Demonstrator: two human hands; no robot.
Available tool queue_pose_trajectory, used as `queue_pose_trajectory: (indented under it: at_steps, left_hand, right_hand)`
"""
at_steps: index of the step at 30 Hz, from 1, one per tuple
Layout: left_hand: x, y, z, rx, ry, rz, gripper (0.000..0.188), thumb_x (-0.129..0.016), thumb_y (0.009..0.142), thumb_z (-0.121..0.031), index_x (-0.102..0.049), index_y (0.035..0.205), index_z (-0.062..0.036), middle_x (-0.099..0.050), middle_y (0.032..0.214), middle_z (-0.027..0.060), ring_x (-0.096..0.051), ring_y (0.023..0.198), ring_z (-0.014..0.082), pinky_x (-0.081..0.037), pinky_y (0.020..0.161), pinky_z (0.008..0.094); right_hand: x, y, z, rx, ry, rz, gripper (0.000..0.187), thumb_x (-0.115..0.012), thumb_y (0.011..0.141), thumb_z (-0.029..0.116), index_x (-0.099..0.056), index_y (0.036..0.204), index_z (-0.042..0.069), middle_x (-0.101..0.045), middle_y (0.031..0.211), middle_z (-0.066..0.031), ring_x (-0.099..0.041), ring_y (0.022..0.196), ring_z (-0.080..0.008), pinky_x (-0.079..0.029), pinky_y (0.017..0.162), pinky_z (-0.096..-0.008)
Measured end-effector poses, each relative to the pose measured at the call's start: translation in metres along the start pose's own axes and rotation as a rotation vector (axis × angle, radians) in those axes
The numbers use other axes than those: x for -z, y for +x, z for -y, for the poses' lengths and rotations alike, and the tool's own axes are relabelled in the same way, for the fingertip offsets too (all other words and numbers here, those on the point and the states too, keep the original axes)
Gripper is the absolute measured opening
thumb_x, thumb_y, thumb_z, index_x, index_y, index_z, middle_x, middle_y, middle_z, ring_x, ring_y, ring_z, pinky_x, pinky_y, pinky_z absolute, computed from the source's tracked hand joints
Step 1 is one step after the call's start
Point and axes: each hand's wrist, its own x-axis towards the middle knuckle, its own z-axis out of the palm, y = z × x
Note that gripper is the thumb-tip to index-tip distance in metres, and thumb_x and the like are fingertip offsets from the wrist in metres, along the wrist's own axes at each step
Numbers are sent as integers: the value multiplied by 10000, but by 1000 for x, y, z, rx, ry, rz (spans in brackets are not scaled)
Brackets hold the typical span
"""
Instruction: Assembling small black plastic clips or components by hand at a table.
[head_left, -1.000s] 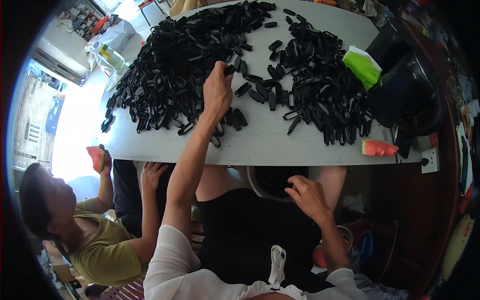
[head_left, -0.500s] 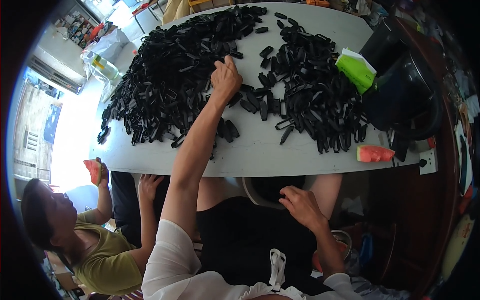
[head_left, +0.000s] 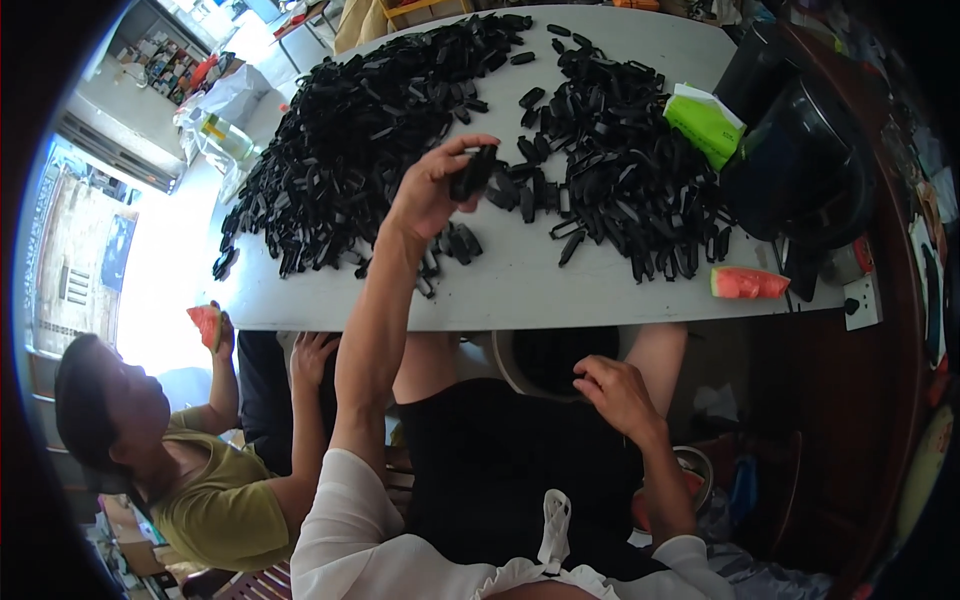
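Note:
Over the table's middle, my left hand [head_left: 425,190] is closed round a few black plastic pieces [head_left: 473,175], thumb and fingers on either side. They are small, long and clip-like; their exact kind is not clear. Below and behind the hand spreads a large heap of such pieces [head_left: 340,130], with a second heap [head_left: 620,150] to its right. My right hand [head_left: 615,395] hangs below the table edge beside my thigh, fingers curled together. Whatever it may hold is hidden. Close to it stands a pale bucket [head_left: 507,365] with a dark inside.
The white table [head_left: 510,295] bears a watermelon slice [head_left: 750,283], a green packet [head_left: 705,125] and a dark container [head_left: 800,170] at right. A power socket [head_left: 862,302] sits at its right end. At left, a seated person [head_left: 215,500] holds another watermelon slice [head_left: 205,325].
My left hand has lifted from the large heap and turned, now with black pieces in its grip. My right hand has shifted slightly. The whole view has tilted a little.

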Motion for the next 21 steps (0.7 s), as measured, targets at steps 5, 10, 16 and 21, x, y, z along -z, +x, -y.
queue_pose_trajectory:
  at_steps: [5,10,16,21]
  left_hand:
    - [-50,-73,28,104,2,-32,425,-585,774,-213,-556,1173,-72,-545,846,18,-521,610,92,-394,479,215]
    - [-90,-154,109,477,-317,74,411,-582,808,-161,-528,1192,-26,-565,896,37,-534,607,105,-412,466,226]
    - [-74,-137,200,514,-183,-216,335,-552,869,-126,-521,1195,-59,-557,879,42,-535,632,118,-460,477,240]
    - [-46,-123,248,585,78,-355,482,-583,890,-141,-422,1340,-82,-525,1015,122,-562,848,164,-542,558,317]
  right_hand:
    - [15,13,11,86,35,-107,156,-641,825,114,-578,924,12,-637,823,-127,-630,710,-286,-485,612,-352]
    - [39,50,37,248,-72,-283,158,-616,813,27,-594,969,18,-627,878,-130,-630,724,-283,-489,630,-343]
    - [37,106,27,212,-305,-376,198,-612,855,141,-583,1040,79,-571,833,-141,-605,743,-342,-469,633,-426]
    - [20,120,33,146,-451,-379,161,-636,839,162,-548,917,52,-560,814,-138,-600,744,-351,-463,628,-430]
